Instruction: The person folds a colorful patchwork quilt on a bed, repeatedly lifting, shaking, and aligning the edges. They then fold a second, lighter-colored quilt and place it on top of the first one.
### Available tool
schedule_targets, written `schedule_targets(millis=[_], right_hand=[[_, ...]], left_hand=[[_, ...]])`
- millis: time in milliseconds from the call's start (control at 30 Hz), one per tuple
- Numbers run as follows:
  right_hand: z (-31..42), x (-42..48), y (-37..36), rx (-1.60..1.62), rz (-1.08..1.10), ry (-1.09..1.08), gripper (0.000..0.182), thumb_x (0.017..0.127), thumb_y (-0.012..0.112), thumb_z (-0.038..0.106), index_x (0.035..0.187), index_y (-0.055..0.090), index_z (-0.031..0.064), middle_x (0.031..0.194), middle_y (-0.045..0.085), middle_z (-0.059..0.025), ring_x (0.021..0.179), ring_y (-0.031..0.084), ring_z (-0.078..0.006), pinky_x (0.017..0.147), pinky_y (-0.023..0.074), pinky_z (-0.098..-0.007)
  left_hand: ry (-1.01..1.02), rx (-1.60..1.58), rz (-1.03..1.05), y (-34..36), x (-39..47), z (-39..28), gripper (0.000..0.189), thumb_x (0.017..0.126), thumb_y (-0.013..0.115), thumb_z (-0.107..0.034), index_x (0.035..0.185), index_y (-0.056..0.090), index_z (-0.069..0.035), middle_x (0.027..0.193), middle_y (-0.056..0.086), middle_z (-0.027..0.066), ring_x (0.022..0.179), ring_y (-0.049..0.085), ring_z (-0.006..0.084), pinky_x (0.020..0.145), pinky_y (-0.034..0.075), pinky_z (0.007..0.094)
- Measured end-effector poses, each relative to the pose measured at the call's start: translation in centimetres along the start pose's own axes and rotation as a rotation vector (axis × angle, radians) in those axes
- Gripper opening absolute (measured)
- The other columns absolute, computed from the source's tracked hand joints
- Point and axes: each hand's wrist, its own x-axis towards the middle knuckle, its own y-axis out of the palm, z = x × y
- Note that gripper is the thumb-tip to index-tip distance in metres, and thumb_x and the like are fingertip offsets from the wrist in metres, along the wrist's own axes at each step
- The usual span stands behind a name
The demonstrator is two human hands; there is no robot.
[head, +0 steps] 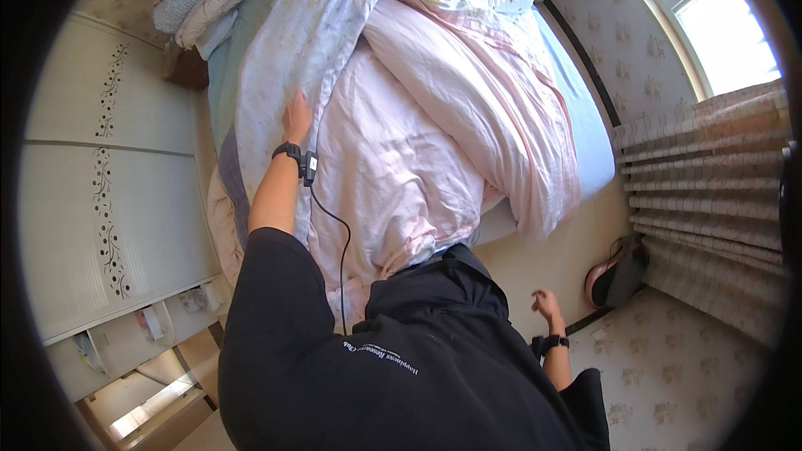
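My left hand (297, 118) reaches forward onto a pale, faintly patterned strip of bedding (276, 75) that runs lengthwise over the left side of the bed. Its fingertips meet the cloth near the strip's edge, and I cannot tell whether they grip it. Beside that strip lies a rumpled pale pink quilt (388, 138), with a thick fold (451, 88) of it heaped towards the right. The quilt's near end bunches up against my body. Away from the bed, my right hand (546, 304) hangs low at my side, holding nothing, its fingers loosely bent and apart.
A light blue sheet (586, 131) shows at the bed's right edge. A white sliding-door wardrobe (150, 200) stands left, a striped curtain (702, 188) right. Near the wall is a dark and pink object (611, 275) on the floor. A black cable (346, 238) runs from my left wristband.
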Motion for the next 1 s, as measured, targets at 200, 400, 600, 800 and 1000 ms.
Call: schedule_targets(millis=[200,400,600,800,1000], right_hand=[[10.7,4.3,-2.3,-0.119,-0.147,-0.234,0.024,0.089,0.045,0.018,0.094,0.060,0.0000,0.057,0.059,-0.0094,0.053,0.058,-0.0174,0.053,0.0456,-0.0307],[19.9,4.2,-3.9,-0.207,-0.089,-0.346,0.023,0.088,0.047,0.021,0.096,0.059,0.0027,0.069,0.061,-0.0152,0.066,0.061,-0.0261,0.064,0.0468,-0.0365],[22.8,6.0,-3.5,-0.296,-0.011,-0.451,0.020,0.087,0.045,0.017,0.092,0.059,0.0028,0.071,0.061,-0.0162,0.070,0.060,-0.0320,0.066,0.0459,-0.0398],[30.8,10.1,1.0,-0.357,0.094,-0.872,0.020,0.088,0.045,0.016,0.091,0.059,0.0020,0.065,0.060,-0.0116,0.062,0.060,-0.0241,0.060,0.0465,-0.0342],[43.0,14.5,8.0,-0.171,0.371,-0.914,0.026,0.085,0.056,0.027,0.098,0.059,0.0053,0.071,0.062,-0.0047,0.064,0.058,-0.0169,0.059,0.0461,-0.0307]], left_hand=[[-0.150,0.229,-0.268,1.6,-2.7,-4.4,0.075,0.076,0.063,-0.040,0.135,0.025,-0.012,0.138,0.024,0.0216,0.127,0.021,0.0414,0.089,0.036,0.0581],[-0.154,0.032,-0.264,0.3,-0.7,4.1,0.040,0.078,0.055,-0.021,0.113,0.047,-0.003,0.106,0.056,0.0264,0.100,0.053,0.0416,0.081,0.044,0.0509],[0.038,0.041,-0.209,-2.4,-5.7,1.3,0.037,0.081,0.050,-0.024,0.108,0.054,0.001,0.095,0.060,0.0271,0.089,0.057,0.0419,0.077,0.045,0.0467],[0.397,-0.549,-0.076,-1.5,-22.3,-4.6,0.014,0.077,0.050,-0.013,0.070,0.046,-0.002,0.062,0.050,0.0206,0.059,0.051,0.0370,0.051,0.037,0.0426],[-0.100,-0.414,0.235,3.6,-38.2,4.8,0.012,0.078,0.052,-0.014,0.073,0.050,-0.003,0.064,0.054,0.0186,0.063,0.055,0.0345,0.057,0.041,0.0428]])
